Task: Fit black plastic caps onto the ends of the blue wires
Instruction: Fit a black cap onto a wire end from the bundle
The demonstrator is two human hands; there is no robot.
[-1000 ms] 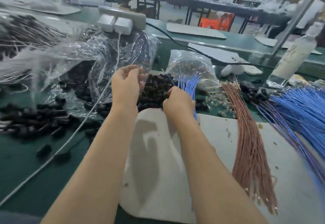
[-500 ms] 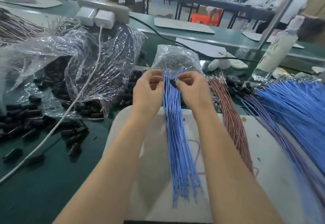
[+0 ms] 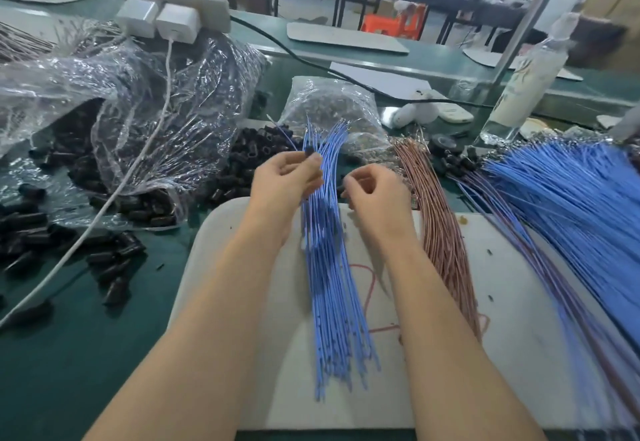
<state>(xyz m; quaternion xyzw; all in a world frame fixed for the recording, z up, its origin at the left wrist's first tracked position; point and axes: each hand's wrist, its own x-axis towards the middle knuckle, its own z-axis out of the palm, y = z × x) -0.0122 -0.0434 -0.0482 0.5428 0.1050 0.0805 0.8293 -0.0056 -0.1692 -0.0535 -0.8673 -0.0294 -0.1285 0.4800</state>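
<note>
Head view, left hand pinching black cap, now apart from right hand, curled, grip unclear

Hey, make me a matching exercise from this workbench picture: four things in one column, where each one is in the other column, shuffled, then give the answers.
Things:
1. middle blue wire bundle
2. pink wires
3. loose black caps
4. white chargers

Places:
A. plugged into the power strip
B. heaped on the green table
C. gripped by the left hand
D. lying across the white board, right of the right hand

Pairs: 1-C, 2-D, 3-B, 4-A
</note>
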